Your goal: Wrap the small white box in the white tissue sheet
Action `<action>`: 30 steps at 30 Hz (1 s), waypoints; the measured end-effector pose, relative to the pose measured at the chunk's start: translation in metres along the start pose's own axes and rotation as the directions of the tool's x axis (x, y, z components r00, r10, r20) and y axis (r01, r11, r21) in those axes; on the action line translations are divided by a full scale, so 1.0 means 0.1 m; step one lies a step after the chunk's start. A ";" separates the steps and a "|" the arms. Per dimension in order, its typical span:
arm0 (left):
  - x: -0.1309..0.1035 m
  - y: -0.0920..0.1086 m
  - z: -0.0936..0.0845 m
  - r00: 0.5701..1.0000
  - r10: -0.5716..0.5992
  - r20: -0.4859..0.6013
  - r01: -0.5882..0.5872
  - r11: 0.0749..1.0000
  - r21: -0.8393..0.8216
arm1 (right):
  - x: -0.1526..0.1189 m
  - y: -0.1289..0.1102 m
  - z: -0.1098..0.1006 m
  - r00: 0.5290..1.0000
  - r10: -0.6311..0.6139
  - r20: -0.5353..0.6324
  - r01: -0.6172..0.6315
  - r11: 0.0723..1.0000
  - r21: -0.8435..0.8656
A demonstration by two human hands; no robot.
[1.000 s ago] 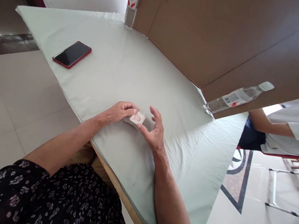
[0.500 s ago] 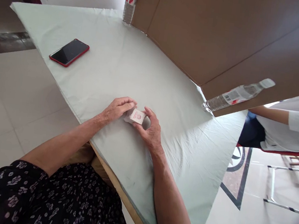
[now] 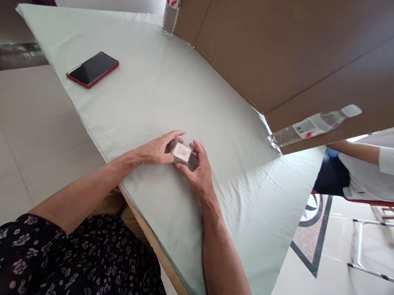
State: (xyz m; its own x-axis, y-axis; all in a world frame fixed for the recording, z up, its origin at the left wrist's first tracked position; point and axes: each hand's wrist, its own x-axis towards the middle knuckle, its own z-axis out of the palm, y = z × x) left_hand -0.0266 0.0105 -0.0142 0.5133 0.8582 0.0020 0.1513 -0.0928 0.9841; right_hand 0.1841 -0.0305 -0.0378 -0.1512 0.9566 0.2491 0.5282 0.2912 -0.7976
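Note:
Between my two hands, just above or on the pale green cloth near the table's front edge, is a small white pack [image 3: 182, 152] with a red print on its top and greyish sides. My left hand [image 3: 161, 150] curves around the left end, its thumb along the near side and its fingers at the far side. From the right, my right hand [image 3: 198, 170] grips the other end between thumb and fingertips. Fingers hide parts of both ends, and the print is too small to read.
A phone [image 3: 93, 69] in a red case lies at the table's left. A large cardboard panel [image 3: 267, 46] stands at the back, with one plastic bottle [image 3: 172, 5] upright at its left and another bottle [image 3: 310, 125] at its right. A person [image 3: 377, 165] in white sits beyond.
My left hand has opened its thumb away from its fingers and set them around the pack's left end. The pack has tipped slightly, showing a darker near side. My right hand stays about put.

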 end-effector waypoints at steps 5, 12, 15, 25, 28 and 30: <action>0.02 -0.02 0.07 0.997 0.067 -0.040 -0.064 0.994 0.092 | -0.01 -0.02 0.01 0.996 -0.049 -0.074 0.046 0.998 -0.045; 0.02 -0.05 0.08 0.993 0.093 -0.079 -0.076 0.979 0.191 | 0.00 0.01 0.02 0.999 -0.006 -0.043 0.004 0.999 -0.038; 0.00 -0.06 0.04 0.995 0.075 -0.069 -0.064 0.987 0.148 | -0.01 0.03 0.02 0.999 -0.013 -0.035 0.012 1.000 -0.021; -0.02 -0.01 0.07 0.994 0.080 -0.080 -0.069 0.988 0.137 | -0.02 0.03 0.03 0.999 -0.031 -0.041 0.031 0.999 -0.009; -0.02 0.02 0.08 0.991 0.101 -0.083 -0.089 0.986 0.141 | -0.02 0.03 0.04 0.998 -0.042 -0.053 0.042 0.999 -0.013; -0.01 0.03 0.08 0.991 0.112 -0.074 -0.101 0.985 0.141 | -0.02 0.03 0.05 0.997 -0.047 -0.060 0.045 0.999 -0.026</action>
State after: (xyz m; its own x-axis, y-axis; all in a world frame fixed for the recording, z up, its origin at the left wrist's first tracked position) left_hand -0.0203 0.0051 -0.0124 0.4633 0.8773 0.1251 0.2162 -0.2488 0.9441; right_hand 0.1819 -0.0310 -0.0435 -0.1256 0.9395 0.3186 0.5419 0.3340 -0.7712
